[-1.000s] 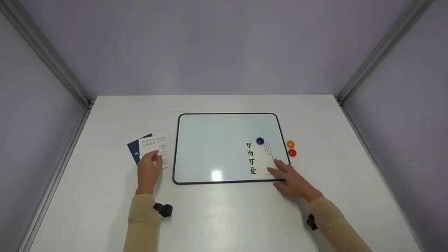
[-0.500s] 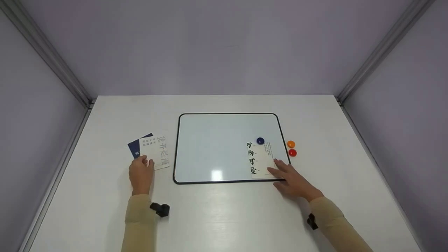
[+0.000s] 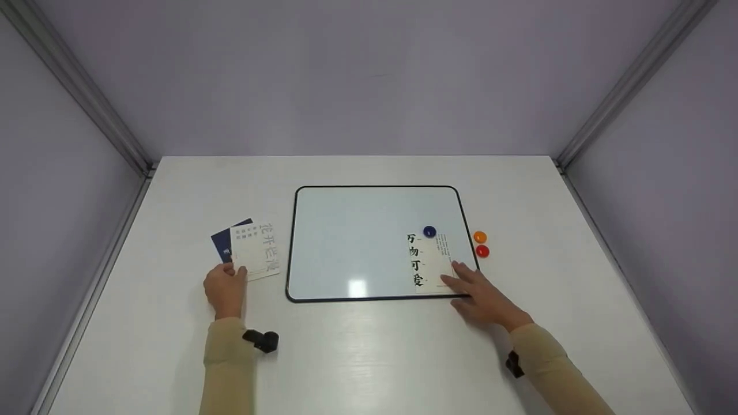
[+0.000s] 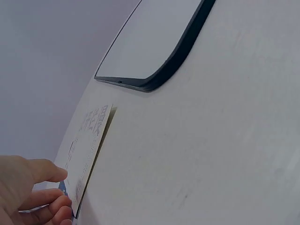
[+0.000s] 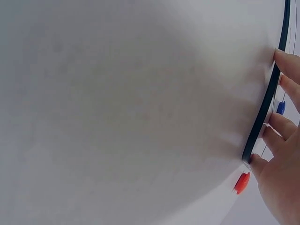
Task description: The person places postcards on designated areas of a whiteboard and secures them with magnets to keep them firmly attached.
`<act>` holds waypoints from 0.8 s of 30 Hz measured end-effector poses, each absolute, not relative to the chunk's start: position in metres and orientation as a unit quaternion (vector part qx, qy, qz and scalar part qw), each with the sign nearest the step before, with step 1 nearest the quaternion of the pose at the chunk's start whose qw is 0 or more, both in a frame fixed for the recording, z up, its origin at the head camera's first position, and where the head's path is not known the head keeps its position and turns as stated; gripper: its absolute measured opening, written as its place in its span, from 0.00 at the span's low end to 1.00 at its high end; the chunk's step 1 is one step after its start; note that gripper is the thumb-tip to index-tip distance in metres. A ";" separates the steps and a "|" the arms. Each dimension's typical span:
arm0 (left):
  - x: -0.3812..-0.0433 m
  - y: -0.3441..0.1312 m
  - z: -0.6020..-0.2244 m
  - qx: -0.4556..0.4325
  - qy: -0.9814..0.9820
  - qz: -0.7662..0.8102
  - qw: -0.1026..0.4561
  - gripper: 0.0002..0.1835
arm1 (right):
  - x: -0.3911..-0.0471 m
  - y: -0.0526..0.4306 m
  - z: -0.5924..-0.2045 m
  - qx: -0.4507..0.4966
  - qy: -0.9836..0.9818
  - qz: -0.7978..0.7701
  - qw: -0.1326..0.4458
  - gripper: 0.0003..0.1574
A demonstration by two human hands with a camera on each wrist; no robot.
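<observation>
My left hand is at the lower left corner of a white card with grey lettering. Its thumb and loosely bent fingers are apart, with the fingertips right at the card's edge. In the left wrist view, a dark shadow runs along this card's near edge. Beneath it, a dark blue card sticks out to the left. My right hand lies spread over the near right corner of a black-framed whiteboard, fingertips on a cream card with black lettering. A dark blue round magnet sits at that card's top edge.
An orange magnet and a red magnet lie on the white table just right of the whiteboard. Grey walls stand at the back and on both sides. Each sleeve carries a small black wrist camera.
My left hand has slid left and toward me, from over the white card to its lower left corner, uncovering the lettering. The right hand stays in place on the whiteboard.
</observation>
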State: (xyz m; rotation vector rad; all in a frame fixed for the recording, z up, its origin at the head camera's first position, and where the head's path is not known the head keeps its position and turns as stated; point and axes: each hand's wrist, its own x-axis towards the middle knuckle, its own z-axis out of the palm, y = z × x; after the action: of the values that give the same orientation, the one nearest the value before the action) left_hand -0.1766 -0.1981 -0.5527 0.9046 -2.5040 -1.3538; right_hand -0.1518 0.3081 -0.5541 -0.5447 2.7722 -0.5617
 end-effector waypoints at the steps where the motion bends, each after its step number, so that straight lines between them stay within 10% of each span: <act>1: -0.177 -0.198 -0.552 0.308 -0.830 -0.458 0.077 0.19 | -0.152 0.308 -0.555 -0.186 0.954 -0.194 0.131 0.36; 24: -0.185 -0.195 -0.553 0.361 -0.814 -0.451 0.055 0.20 | -0.150 0.309 -0.554 -0.195 0.951 -0.204 0.125 0.35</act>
State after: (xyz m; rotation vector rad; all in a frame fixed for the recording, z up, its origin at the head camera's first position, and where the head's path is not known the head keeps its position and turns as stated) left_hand -0.1848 -0.1954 -0.5532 1.0967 -2.4729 -1.3699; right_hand -0.1497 0.3090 -0.5543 -0.5680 2.7716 -0.5957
